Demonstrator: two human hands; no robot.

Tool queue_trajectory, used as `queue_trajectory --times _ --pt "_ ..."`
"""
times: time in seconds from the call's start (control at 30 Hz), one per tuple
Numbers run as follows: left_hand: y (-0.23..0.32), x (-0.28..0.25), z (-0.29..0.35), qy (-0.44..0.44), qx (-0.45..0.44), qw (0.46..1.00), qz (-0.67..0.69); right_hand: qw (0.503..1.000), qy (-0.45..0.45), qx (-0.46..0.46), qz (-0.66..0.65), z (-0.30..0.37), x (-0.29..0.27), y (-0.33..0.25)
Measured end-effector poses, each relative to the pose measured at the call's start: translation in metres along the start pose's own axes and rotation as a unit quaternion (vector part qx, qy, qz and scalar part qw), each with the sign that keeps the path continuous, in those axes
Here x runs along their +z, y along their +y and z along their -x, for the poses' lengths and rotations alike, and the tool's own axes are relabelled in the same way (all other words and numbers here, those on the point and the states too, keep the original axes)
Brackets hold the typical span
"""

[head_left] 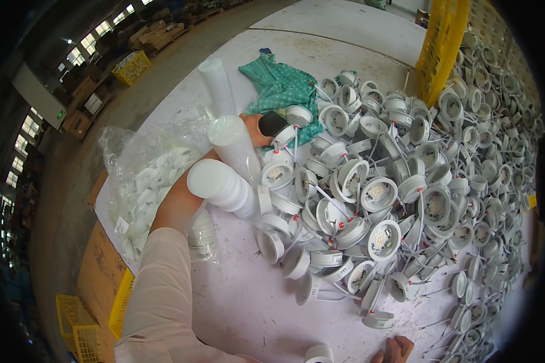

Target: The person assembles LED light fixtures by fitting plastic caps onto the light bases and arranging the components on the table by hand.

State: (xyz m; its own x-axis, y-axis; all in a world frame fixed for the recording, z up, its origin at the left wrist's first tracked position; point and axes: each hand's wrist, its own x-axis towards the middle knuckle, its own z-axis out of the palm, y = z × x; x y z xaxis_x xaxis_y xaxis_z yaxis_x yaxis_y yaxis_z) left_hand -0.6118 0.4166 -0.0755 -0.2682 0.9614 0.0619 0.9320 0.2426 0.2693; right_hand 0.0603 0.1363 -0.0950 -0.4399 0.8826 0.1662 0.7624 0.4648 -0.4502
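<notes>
My left arm reaches across the table. My left hand (pixel 258 129) is closed around a black, smooth object with rounded corners (pixel 272 124), perhaps a phone; its exact kind is unclear. That hand lies beside the white downlight housings (pixel 378 193) and near a crumpled green dotted cloth (pixel 278 81). Stacks of round white discs (pixel 221 184) in clear sleeves stand against my left forearm and partly hide it. At the lower edge, only the fingers of my right hand (pixel 395 349) show, loosely bent near the tabletop, with nothing visible in them. Left of them sits a white round piece (pixel 319 354).
Downlight housings with loose wires heap up along the right side, beside a yellow plastic crate (pixel 442 51). A clear bag of white parts (pixel 157 181) lies at the left. Below the table's left edge are yellow baskets (pixel 79 330); another yellow crate (pixel 131 68) stands on the floor beyond.
</notes>
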Motion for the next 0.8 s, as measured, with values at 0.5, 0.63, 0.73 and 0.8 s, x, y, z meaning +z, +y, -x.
queue_trajectory --times 0.5,0.63,0.73,0.8 --pt "0.016 -0.028 0.017 -0.064 -0.050 0.994 0.075 1.000 -0.004 -0.009 0.002 -0.005 -0.005 -0.006" --pt "0.028 -0.043 0.017 -0.148 -0.015 0.980 0.132 1.000 -0.001 -0.006 0.004 -0.004 -0.004 -0.006" --pt "-0.004 -0.020 0.007 -0.095 -0.052 0.993 0.048 1.000 0.005 -0.015 -0.008 -0.009 -0.005 -0.009" --pt "-0.008 -0.015 0.005 -0.082 -0.027 0.992 0.090 1.000 0.001 -0.014 -0.004 -0.009 -0.005 -0.009"
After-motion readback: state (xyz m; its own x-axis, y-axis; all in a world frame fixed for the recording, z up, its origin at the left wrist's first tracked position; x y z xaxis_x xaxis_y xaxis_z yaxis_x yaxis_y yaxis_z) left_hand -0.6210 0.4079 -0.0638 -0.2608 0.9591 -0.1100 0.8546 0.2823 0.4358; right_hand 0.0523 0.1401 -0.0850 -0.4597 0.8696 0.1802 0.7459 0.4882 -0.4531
